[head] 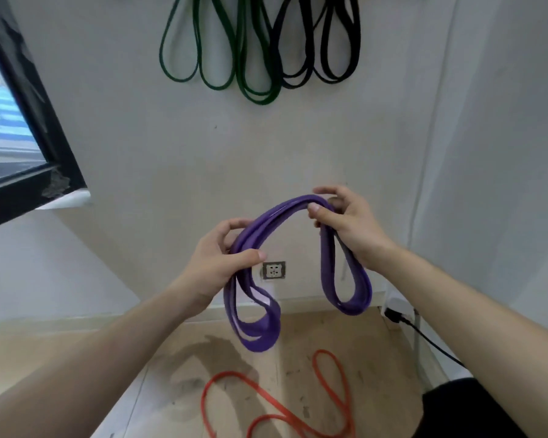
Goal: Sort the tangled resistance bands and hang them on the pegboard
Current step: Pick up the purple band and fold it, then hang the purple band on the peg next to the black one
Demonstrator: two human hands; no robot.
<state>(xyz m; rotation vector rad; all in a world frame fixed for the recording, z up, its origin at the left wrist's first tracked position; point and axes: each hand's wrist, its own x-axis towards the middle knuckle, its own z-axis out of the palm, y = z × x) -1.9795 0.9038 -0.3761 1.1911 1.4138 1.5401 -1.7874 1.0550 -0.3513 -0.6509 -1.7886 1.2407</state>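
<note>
Both hands hold one bundle of purple bands [268,220] in mid-air, in front of the wall [140,153] and above the floor [361,343]. The left hand [222,257] has a closed grip on the left side of the bundle: the thumb lies across the near face of the strands and the fingers curl round the far side. The right hand [345,222] holds the right, higher end of the bundle, with the thumb tip pressed on the near face and the fingers curled over the top. Between the two hands the strands form an arch. Below each hand the strands hang as free loops (the left loops reach lower than the right ones). Far up on the wall hang green bands [261,100] on the left and black bands [332,81] just beside them on the right; their upper ends run out of view. An orange band [230,373] lies loose on the floor, near the person. A wall socket [274,270] sits low on the wall behind the purple loops. A black cable [424,336] runs along the right side, and a dark-framed window [0,121] is at the left.
</note>
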